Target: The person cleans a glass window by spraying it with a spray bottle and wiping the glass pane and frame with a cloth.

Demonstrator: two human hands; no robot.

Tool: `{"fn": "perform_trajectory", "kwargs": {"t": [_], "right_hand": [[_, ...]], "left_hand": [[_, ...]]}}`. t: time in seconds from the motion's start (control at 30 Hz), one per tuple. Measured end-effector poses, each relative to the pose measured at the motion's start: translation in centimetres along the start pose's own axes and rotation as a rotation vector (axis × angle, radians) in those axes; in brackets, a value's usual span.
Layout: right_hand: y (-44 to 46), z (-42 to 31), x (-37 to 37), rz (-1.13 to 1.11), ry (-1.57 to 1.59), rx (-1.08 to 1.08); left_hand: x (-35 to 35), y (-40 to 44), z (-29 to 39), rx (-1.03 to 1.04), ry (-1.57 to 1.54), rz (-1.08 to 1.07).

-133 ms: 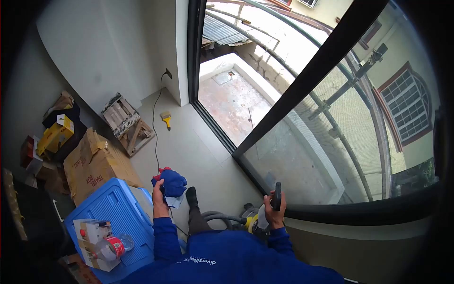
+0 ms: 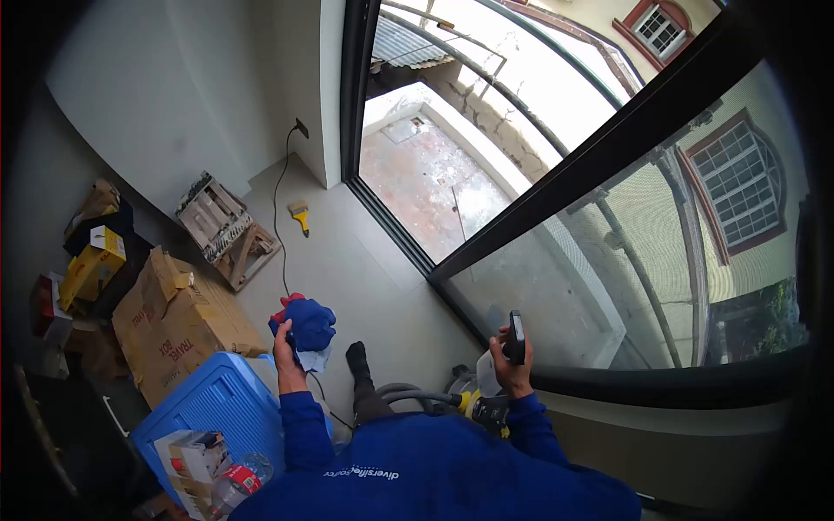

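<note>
My left hand [image 2: 288, 363] is closed around a small dark object [image 2: 292, 341], mostly hidden by the fingers. Just beyond it is a bundled blue cloth [image 2: 310, 326] with red parts and a pale piece below; whether the hand touches the bundle I cannot tell. At the right, beside the glass, my right hand [image 2: 514, 372] grips an upright black handheld device [image 2: 517, 334] with a light strip near its top. A whitish object [image 2: 488, 375] shows next to that hand, its kind unclear. Below stands a yellow and black vacuum cleaner [image 2: 474, 406] with a grey hose [image 2: 415, 393].
A blue plastic lid [image 2: 213, 408] bears a small carton [image 2: 195, 460] and a plastic bottle [image 2: 248, 476]. Behind are a cardboard box [image 2: 178, 317], wooden crate [image 2: 213, 217], yellow brush [image 2: 300, 217] and power cord [image 2: 276, 208]. A black-framed sliding glass door [image 2: 573, 178] faces a balcony.
The view has shifted slightly. My right hand, with the black device, sits a little higher and farther right; its top is turned more towards me. Both hands keep their grip.
</note>
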State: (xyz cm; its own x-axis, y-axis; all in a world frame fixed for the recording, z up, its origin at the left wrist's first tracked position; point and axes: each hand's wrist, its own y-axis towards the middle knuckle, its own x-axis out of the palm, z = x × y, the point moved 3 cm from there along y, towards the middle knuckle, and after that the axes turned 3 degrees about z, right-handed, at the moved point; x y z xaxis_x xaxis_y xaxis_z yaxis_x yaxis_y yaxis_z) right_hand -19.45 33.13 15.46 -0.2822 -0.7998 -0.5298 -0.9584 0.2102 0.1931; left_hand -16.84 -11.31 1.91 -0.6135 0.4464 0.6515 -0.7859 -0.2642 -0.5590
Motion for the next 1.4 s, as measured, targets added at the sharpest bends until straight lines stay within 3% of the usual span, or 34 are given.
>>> {"fn": "perform_trajectory", "kwargs": {"t": [0.07,0.23,0.4,0.7,0.97,1.23,1.4], "right_hand": [[-0.2,-1.8,1.3,0.005,-0.039,0.032],[3.4,-5.0,5.0,0.039,-0.081,-0.022],[4.5,-5.3,6.2,0.089,-0.093,0.026],[7.5,-3.5,9.4,0.162,-0.032,0.136],[19.9,1.5,16.8,0.114,0.037,0.114],[35.5,3.9,19.5,0.307,0.113,0.224],[41.3,4.7,18.6,0.431,0.078,0.261]], "left_hand": [[-3.8,0.7,0.6,-0.036,-0.031,0.044],[-3.7,3.4,1.3,-0.132,-0.013,0.053],[-1.2,6.6,0.3,-0.284,0.093,-0.029],[8.2,14.7,1.3,-0.376,0.287,-0.162],[13.8,23.1,3.0,-0.258,0.4,-0.068],[18.9,33.9,5.7,-0.34,0.436,0.077],[25.3,41.5,5.8,-0.413,0.511,0.051]]}}
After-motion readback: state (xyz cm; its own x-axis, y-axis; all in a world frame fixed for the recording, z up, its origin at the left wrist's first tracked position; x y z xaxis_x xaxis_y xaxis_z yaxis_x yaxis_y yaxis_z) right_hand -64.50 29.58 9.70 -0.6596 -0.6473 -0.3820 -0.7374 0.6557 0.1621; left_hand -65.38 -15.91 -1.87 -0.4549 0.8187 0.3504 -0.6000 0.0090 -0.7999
